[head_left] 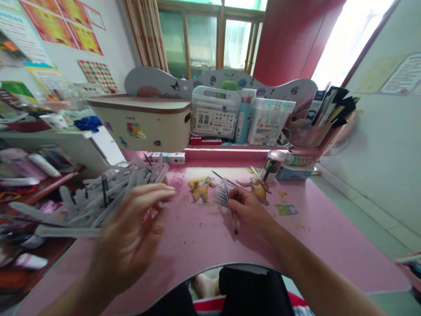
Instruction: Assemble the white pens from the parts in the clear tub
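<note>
left hand: we see our left hand raised over the near left part of the pink tabletop, blurred; its fingers are drawn in towards the thumb, and we cannot tell whether anything is pinched between them
right hand: our right hand is closed around a bundle of pens, thumb on top, low over the middle of the tabletop
bundle of pens: clear-bodied, fanned out to the left of the fist; one dark pen sticks out below the fist, pointing towards us
pile of pens: a loose heap of grey and clear pens covers the left side of the tabletop, just beyond our left hand; the fingertips are at its right edge, but we cannot tell if they touch it
yellow bear: a printed yellow bear on the tabletop, just left of the bundle
tin: a round tin of coloured pencils stands beyond our right hand, near the back edge
beige box: a beige box with stickers sits on the raised shelf at the back left
marker cases: a clear marker case and a second marker case stand on that shelf, with a blue cup of pens between them
</note>
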Demonstrator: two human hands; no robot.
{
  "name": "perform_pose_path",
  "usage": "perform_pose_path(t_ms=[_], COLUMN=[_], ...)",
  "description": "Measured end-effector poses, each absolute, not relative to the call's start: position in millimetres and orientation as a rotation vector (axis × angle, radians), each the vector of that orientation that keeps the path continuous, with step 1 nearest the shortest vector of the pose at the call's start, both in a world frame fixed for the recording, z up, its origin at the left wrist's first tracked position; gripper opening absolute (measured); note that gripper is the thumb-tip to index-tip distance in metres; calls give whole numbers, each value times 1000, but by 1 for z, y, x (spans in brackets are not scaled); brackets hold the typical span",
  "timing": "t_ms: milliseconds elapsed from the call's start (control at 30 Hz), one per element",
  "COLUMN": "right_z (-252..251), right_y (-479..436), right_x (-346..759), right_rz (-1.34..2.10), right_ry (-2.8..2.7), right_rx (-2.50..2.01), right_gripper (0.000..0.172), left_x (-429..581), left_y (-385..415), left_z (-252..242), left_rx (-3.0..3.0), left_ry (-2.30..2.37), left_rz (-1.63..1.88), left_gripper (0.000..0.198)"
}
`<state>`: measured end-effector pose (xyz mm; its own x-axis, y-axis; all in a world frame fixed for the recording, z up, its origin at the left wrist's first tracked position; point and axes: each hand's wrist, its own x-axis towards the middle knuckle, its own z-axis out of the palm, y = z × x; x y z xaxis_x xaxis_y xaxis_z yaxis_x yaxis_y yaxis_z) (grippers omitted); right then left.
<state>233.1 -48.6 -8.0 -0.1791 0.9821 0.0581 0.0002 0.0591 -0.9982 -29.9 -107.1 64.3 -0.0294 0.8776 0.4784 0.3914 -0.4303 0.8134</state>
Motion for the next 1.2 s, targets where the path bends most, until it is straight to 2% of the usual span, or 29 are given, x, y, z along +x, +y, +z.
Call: perform_pose_path(t_ms=[67, 133, 200, 267, 333, 400, 567, 667, 900, 1100, 1200], right_z=[-6, -3, -3, -3, -5, -6, -12, -16, -3, -8, -11], right_y=[-50, -52, -52, -51, -48, -47, -45, -47, -58, -61, -61], right_x=[232, 232, 233, 235, 237, 238, 237, 236, 230, 223, 221], right_rz=[1494, 1608, 1672, 1732, 1770, 1790, 1784, 1595, 1095, 1031, 1128], right_ry=[-1199, -1078, -1010, -975, -940, -906, -933, -1128, -1868, -1922, -1883], right_rx=[-955, -848, -775, -740, -725, -721, -812, -926, -1000, -1034, -956], right_gripper=[36, 62, 76, 71, 57, 49, 37, 28, 21, 26, 26], left_x=[-1, 22, 36, 41, 41, 42, 47, 53, 66, 70, 69], left_y=[-105, -98, -88, -76, -66, -59, -51, -47, -50, -56, -55], left_z=[58, 49, 38, 32, 31, 36, 46, 44, 18, -4, -9], left_rx=[2013, 1977, 1880, 1872, 1967, 2057, 1956, 1720, 1457, 1367, 1317], left_ry=[1143, 1026, 973, 946, 909, 859, 834, 971, 1059, 1098, 1055], left_rz=[1158, 991, 973, 921, 777, 658, 956, 1082, 977, 1049, 1064], left_gripper=[26, 31, 38, 47, 54, 55, 24, 26, 28, 26, 28])
